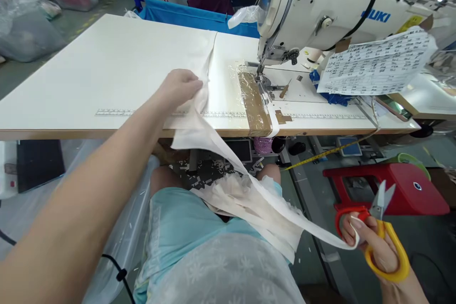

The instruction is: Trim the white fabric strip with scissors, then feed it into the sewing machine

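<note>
Pinching left hand point(183, 86): held cloth point(228, 151) over table point(71, 90).
Right hand point(374, 242): gripped cloth, scissors point(379, 205).
Scissors: probably needed keeping off cloth.

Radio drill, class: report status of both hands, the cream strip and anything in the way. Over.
Left hand pinching cream strip over table. Right hand holding strip and scissors, blades apart. Strip running between hands over bunched fabric; nothing seen blocking it.

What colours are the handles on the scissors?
The scissors have one red handle and one yellow handle, seen in the head view.
</note>
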`<state>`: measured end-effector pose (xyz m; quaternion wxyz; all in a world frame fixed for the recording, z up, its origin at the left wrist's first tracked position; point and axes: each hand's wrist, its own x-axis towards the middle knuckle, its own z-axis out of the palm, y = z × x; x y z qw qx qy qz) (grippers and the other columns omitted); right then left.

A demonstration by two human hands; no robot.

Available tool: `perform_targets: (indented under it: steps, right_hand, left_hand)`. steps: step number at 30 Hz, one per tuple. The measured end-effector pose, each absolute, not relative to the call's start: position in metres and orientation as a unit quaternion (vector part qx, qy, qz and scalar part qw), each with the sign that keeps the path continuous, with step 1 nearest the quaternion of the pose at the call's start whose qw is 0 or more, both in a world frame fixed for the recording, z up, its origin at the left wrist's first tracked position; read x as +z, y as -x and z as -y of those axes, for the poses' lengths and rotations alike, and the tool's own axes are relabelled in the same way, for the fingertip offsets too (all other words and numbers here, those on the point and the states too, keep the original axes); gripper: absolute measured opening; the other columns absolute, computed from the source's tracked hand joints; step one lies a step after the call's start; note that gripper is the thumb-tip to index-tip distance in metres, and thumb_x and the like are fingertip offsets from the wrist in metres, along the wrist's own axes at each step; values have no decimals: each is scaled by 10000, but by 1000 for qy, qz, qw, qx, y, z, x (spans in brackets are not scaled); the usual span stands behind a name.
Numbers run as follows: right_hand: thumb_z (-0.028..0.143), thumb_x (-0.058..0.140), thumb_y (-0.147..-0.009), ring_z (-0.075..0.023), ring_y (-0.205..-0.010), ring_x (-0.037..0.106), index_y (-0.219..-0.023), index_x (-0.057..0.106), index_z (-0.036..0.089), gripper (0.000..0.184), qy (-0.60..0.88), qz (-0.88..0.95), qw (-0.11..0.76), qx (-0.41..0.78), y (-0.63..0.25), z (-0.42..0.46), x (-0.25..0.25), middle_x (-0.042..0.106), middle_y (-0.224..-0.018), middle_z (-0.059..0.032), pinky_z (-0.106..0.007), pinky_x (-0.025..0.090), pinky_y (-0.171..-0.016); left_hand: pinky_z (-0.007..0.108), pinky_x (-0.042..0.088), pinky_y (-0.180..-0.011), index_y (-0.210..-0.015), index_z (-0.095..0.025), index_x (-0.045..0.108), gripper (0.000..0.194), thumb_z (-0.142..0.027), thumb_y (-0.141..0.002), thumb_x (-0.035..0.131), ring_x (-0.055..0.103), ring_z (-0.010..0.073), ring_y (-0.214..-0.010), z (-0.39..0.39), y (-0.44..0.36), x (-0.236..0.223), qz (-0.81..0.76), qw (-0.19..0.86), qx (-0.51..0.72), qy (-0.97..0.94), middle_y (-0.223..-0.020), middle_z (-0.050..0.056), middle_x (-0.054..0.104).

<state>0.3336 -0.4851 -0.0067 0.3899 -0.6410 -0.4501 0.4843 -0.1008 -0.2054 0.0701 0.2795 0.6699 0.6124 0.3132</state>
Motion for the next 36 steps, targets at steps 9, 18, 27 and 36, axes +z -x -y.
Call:
perform_targets:
  steps: [9,18,27,36]
  right_hand:
    - [654,621,-669,-211,-545,552,-628,559,227,433,808,466,43,359,-385,541,-42,568,-578,-25,-291,428,-518]
    - [586,494,-875,-153,-612,484,-745,455,226,384,602,643,100,464,-253,462,-27,521,-697,1,-249,395,-561]
    - [621,505,-894,-101,-565,301,-687,342,217,482,378,775,-18,506,-179,384,-37,329,-629,62,-229,237,-508]
    - [680,488,-877,-100,-533,313,-654,337,217,536,357,799,-53,481,-162,365,-34,330,-584,62,-240,208,-492]
  left_hand:
    - [165,231,-391,-894,-160,623,295,-447,-835,657,332,51,-368,363,106,-17,-470,676,313,-474,-438,-74,451]
    - [281,574,-621,-952,-167,620,462,-581,-761,699,718,234,-775,417,68,-43,-473,730,316,-379,-852,84,730]
    - [210,476,-452,-878,-152,609,462,-606,-807,661,688,203,-566,423,74,-46,-488,720,334,-363,-574,57,686]
    - [185,429,-410,-872,-149,591,472,-606,-792,680,671,182,-540,422,77,-49,-480,736,347,-328,-555,40,667]
